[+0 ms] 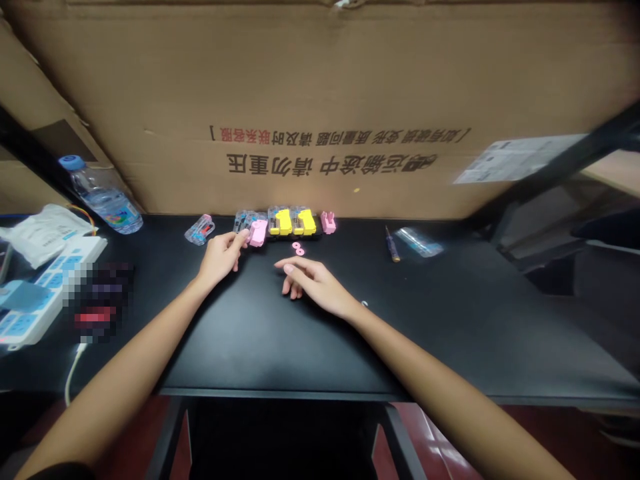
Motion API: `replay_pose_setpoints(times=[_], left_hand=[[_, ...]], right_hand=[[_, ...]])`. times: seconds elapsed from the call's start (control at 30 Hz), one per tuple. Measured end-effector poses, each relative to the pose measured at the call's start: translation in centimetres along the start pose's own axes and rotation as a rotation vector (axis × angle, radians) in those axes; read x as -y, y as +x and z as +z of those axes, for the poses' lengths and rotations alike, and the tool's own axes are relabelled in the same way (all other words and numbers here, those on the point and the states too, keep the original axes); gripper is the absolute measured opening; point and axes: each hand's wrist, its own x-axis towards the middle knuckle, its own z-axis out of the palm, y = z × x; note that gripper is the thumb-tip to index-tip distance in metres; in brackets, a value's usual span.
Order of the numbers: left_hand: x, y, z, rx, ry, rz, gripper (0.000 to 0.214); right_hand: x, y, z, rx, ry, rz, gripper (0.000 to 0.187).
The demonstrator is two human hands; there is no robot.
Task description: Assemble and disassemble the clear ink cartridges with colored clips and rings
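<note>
My left hand is at the row of small parts, thumb and fingers pinched at the left edge of a pink plastic piece. Behind that piece are clear plastic casings, partly covered by it. Two yellow-and-clear plastic units stand side by side just to the right. My right hand hovers over the black table, fingers loosely bent and apart, holding nothing. Two small pink rings lie just beyond its fingertips. A pink bracket-shaped piece sits at the row's right end.
Another clear casing with a red part lies left. A screwdriver and a clear plastic packet lie right. A water bottle, power strip and white bag occupy the left side. A cardboard wall closes the back.
</note>
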Motion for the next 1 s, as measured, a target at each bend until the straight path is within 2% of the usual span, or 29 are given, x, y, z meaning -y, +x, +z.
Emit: replay_pose_setpoints(times=[0.23,0.7,0.73,0.8,0.9,0.93,1.0], left_hand=[[-0.2,0.1,0.2,0.029,-0.061,-0.025,0.065],[-0.2,-0.3,-0.1,0.22,0.051,0.124,0.058],[-0.4,-0.3,-0.3,0.193,0.104,0.141,0.055],[-0.8,-0.3,-1.0,0.059,0.258,0.209,0.043],[-1.1,0.1,-3.0,-0.204,0.465,0.368,0.032],[-1.0,0.2,-3.7,-0.224,0.52,0.4,0.032],[-0.5,0.6,-5.0,-0.257,0.661,0.361,0.038]], right_hand=[[-0.4,0.0,0.0,0.025,-0.026,-0.014,0.047],[0.0,-0.2,-0.1,0.05,-0.123,-0.043,0.041],[0.0,-0.2,-0.4,0.024,-0.155,-0.066,0.04],[-0.2,0.0,-1.6,-0.096,-0.272,-0.149,0.036],[-0.9,0.7,-4.8,-0.387,-0.53,-0.316,0.03],[-1.3,1.0,-6.0,-0.452,-0.602,-0.352,0.031],[-2.3,1.7,-8.4,-0.493,-0.744,-0.383,0.04]])
